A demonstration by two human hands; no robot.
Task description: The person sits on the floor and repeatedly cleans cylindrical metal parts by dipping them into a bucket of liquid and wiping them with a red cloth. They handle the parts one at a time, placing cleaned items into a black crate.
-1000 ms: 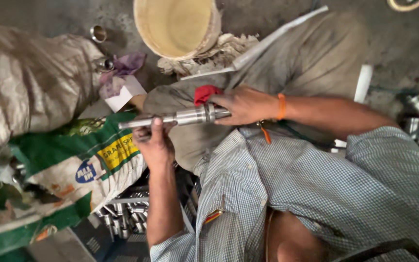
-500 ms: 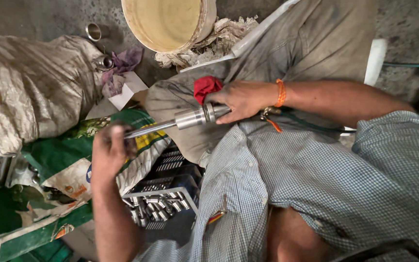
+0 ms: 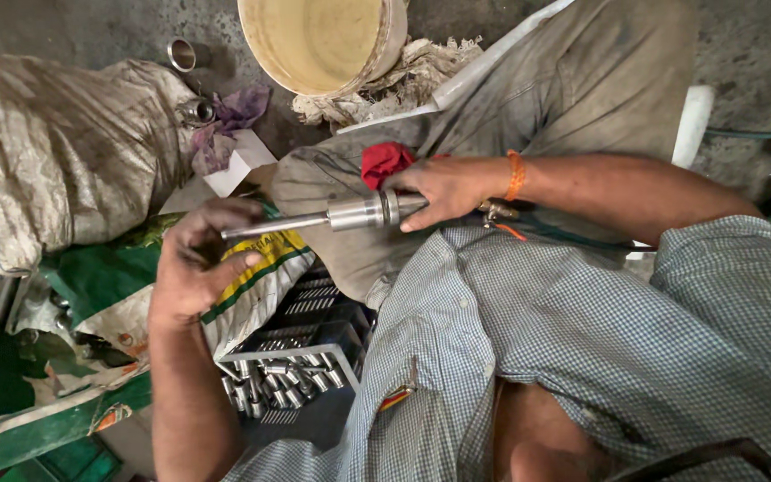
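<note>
there, steel shaft across both hands' grip

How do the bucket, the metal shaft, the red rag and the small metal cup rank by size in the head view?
1. The bucket, cut off by the top edge.
2. The metal shaft, long but thin, and nearer the camera.
3. The red rag, partly hidden by the right hand.
4. The small metal cup.
</note>
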